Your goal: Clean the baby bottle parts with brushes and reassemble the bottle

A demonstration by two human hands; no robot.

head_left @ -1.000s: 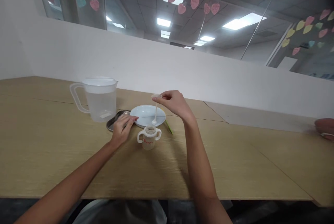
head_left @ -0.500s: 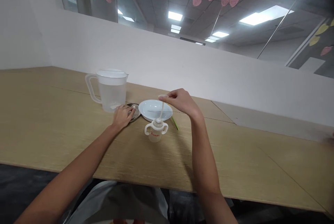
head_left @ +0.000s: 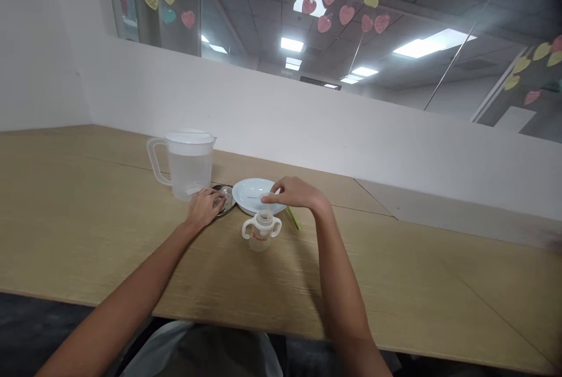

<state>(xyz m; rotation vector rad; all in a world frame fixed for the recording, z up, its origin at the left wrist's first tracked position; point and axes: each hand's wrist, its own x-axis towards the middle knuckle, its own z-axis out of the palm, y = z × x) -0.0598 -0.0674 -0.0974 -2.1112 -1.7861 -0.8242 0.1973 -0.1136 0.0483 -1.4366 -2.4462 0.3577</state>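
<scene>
A small clear sippy bottle (head_left: 260, 240) with two white handles and red lettering stands upright on the table, its threaded mouth uncovered. My right hand (head_left: 293, 192) pinches the top of a whitish straw piece (head_left: 268, 207) just above that mouth; its lower part reaches down into the bottle. To the left, my left hand (head_left: 204, 208) has its fingers curled against a clear cap (head_left: 227, 192) in a round metal dish (head_left: 230, 209). A white bowl (head_left: 243, 191) sits behind the bottle, with something thin lying across it.
A lidded plastic pitcher (head_left: 191, 167) of clear liquid stands behind my left hand. Right of the bowl lies a thin green stick (head_left: 294, 220). The wooden table (head_left: 413, 283) meets a white wall (head_left: 281, 119) at the back, below a window with heart-shaped notes.
My right hand has moved down and slightly left, bringing the straw piece lower into the bottle. My left hand stays at the dish. The camera view has tilted up a little.
</scene>
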